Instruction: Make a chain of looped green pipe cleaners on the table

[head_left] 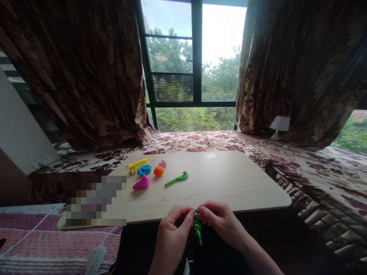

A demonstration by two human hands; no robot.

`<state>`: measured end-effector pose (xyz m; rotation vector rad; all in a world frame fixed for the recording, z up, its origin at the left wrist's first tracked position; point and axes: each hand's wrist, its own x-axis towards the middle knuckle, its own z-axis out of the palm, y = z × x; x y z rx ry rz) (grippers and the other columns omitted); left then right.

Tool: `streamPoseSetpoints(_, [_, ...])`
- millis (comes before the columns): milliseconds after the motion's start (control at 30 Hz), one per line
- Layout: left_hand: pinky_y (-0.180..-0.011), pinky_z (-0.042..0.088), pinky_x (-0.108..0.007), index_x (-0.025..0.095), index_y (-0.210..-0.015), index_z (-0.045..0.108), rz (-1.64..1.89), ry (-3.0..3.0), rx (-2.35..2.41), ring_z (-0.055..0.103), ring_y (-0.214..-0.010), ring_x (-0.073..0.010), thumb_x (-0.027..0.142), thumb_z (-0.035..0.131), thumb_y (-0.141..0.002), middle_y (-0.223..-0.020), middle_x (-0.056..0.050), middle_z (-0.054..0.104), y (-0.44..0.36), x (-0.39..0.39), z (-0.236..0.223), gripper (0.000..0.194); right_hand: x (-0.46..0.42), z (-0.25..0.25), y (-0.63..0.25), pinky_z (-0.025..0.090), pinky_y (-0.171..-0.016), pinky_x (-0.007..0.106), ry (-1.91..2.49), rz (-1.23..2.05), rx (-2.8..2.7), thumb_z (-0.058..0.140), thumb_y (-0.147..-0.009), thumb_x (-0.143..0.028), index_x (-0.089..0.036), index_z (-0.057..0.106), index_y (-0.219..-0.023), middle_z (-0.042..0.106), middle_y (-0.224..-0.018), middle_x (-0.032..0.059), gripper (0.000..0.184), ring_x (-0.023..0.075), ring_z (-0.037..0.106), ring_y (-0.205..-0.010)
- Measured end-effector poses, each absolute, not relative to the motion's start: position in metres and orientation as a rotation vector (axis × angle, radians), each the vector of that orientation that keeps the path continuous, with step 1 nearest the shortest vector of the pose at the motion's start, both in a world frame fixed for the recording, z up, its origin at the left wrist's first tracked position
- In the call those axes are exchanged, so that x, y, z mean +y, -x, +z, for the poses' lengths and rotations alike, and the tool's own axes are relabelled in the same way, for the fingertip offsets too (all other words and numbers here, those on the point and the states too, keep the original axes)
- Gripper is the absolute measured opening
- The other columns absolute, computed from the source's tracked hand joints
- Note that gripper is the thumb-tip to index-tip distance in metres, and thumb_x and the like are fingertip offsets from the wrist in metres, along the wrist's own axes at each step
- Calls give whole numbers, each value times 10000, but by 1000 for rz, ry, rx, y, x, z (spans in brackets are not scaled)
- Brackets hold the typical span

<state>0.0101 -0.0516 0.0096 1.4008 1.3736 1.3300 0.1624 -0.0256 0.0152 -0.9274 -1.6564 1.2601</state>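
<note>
The green knotted piece is between the fingertips of the left hand and the right hand, just off the near edge of the desk. Its long axis runs roughly from 12 o'clock at the top to between 5 and 6 o'clock at the loose lower tip, which hangs below both hands. The left hand meets its upper end from 9 o'clock, thumb and forefinger closed in a small pinch on it; the right hand comes in from 3 o'clock, its fingertips also drawn nearly shut on that end, so neither is clearly nearer. From the hands, the green hooked stick lies on the desk at 11 o'clock, nearer the left, its length running from 8 to 2 o'clock with the hook at the 2 o'clock end. Beyond it, towards 10 o'clock, are the orange ball and the magenta lump.
</note>
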Motion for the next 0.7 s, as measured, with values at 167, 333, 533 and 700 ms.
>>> streamPoseSetpoints(167, [-583, 429, -191, 166, -806, 655, 1446, -1123, 1322, 536, -609, -108, 374, 663, -666, -644, 17, 625, -5, -47, 9, 250, -29, 16, -164, 445, -650, 251, 958, 1175, -1694, 544, -808, -353, -204, 599, -987, 619, -896, 24, 240, 144, 561, -737])
streamPoseSetpoints(333, [-523, 415, -184, 146, -786, 638, 1556, -861, 1196, 513, -546, -88, 365, 695, -625, -610, 20, 594, -7, -48, 10, 277, -37, 13, -154, 457, -666, 253, 1001, 1177, -1778, 668, -701, -283, -223, 556, -989, 603, -887, 6, 315, 147, 570, -747])
streamPoseSetpoints(533, [-532, 427, -186, 143, -823, 616, 1574, -772, 1067, 503, -532, -71, 351, 684, -649, -621, 22, 573, -6, -49, 13, 280, -36, 11, -147, 446, -621, 242, 848, 1297, -1679, 552, -800, -342, -161, 598, -778, 604, -759, 20, 188, 137, 554, -692])
streamPoseSetpoints(700, [-574, 450, -203, 156, -958, 598, 1591, -741, 1007, 518, -585, -73, 378, 627, -711, -723, 6, 575, 3, -41, 4, 333, 2, 16, -170, 435, -580, 236, 915, 1346, -1586, 513, -816, -403, -149, 598, -861, 609, -768, 34, 271, 122, 554, -647])
